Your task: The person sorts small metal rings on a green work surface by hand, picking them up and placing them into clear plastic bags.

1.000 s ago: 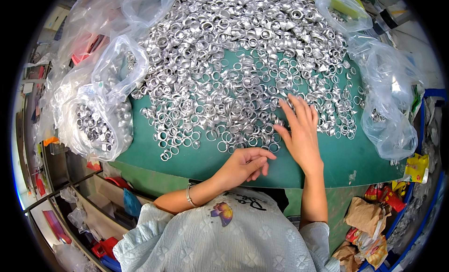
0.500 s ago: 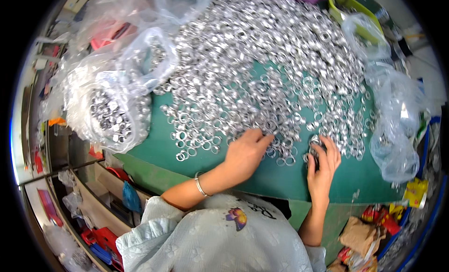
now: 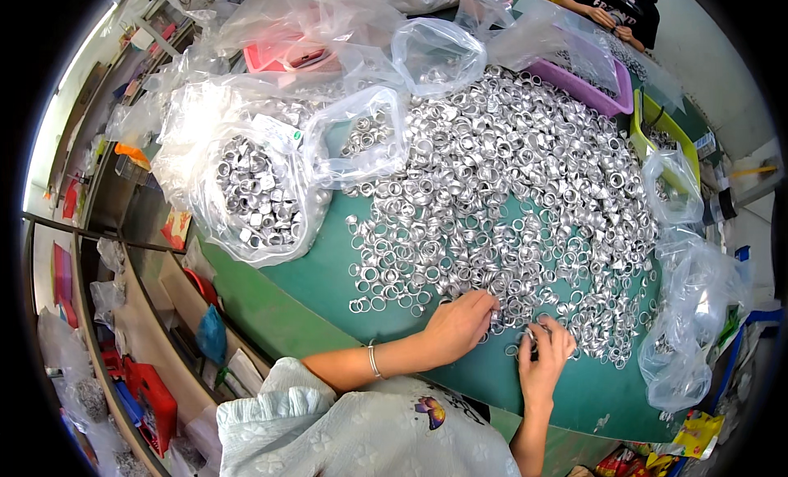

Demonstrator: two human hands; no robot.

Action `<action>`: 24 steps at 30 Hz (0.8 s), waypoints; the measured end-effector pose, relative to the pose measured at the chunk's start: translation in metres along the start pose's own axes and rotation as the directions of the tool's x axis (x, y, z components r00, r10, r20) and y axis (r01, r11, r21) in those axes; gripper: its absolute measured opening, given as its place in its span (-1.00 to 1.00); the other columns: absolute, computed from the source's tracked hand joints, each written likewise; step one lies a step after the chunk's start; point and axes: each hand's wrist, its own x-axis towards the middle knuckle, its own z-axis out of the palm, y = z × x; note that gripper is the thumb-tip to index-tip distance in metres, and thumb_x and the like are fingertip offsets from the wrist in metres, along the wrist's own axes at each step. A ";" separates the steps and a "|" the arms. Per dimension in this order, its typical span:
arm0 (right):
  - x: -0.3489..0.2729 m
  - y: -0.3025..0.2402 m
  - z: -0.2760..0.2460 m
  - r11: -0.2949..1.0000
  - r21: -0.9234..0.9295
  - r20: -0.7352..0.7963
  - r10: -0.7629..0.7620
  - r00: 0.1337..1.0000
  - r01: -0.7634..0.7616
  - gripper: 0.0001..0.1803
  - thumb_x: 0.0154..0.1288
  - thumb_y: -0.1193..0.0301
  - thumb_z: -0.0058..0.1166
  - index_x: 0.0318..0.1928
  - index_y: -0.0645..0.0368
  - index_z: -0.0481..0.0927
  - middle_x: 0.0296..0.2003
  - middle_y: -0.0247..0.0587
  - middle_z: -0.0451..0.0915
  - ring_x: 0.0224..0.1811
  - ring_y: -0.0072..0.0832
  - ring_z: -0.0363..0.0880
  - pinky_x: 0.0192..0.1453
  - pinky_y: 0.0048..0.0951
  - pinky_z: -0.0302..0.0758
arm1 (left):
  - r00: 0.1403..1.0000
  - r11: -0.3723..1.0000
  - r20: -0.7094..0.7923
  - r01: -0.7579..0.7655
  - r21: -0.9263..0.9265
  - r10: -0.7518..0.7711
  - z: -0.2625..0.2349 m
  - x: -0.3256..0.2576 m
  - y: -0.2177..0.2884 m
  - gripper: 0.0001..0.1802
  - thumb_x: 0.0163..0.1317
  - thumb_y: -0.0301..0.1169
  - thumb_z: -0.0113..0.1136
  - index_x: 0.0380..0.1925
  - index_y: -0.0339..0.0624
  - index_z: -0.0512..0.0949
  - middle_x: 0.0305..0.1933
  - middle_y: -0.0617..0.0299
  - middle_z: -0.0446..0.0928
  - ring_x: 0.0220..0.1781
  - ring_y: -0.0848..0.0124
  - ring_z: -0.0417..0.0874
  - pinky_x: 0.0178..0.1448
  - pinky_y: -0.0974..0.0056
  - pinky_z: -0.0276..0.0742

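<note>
In the head view, the left hand has its fingers bent together at the near edge of the wide heap of loose, silver-coloured metal rings. The right hand curves around a few rings. Whether either clamps, I cannot tell. Some rings are inside the clear plastic bag, left of the fingers; most remain loose beyond them.
</note>
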 end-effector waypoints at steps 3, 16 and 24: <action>-0.003 0.008 -0.006 0.998 -0.009 -0.093 0.063 0.994 -0.064 -0.74 -0.04 0.60 0.12 -0.24 0.21 0.51 -0.25 -0.18 0.52 -0.17 -0.25 0.44 0.06 -0.23 0.19 | 0.992 0.973 0.066 0.121 -0.198 -0.110 -0.002 -0.002 -0.002 -0.84 0.14 -0.58 0.02 -0.24 -0.22 0.43 -0.29 0.13 0.50 -0.27 0.25 0.57 -0.26 0.25 0.49; -0.011 0.000 -0.019 0.971 -0.102 -0.259 0.182 0.949 -0.214 -0.79 0.03 0.61 0.10 -0.25 0.21 0.55 -0.25 -0.20 0.53 -0.09 -0.23 0.45 0.06 -0.26 0.25 | 0.946 0.788 0.191 0.322 -0.524 -0.260 -0.017 -0.004 -0.025 -0.88 0.23 -0.60 -0.03 -0.22 -0.31 0.41 -0.35 0.25 0.54 -0.30 0.56 0.53 -0.22 0.48 0.39; 0.024 -0.036 0.001 0.995 0.072 -0.007 0.069 0.998 -0.069 -0.64 0.04 0.51 0.15 -0.07 0.17 0.52 0.01 -0.20 0.41 0.08 -0.20 0.30 0.13 -0.20 0.18 | 0.773 0.292 0.533 0.628 -0.721 -0.345 -0.020 -0.006 -0.007 -0.85 0.28 -0.46 -0.01 -0.18 -0.25 0.41 -0.42 0.23 0.52 -0.57 0.71 0.22 -0.57 0.60 0.07</action>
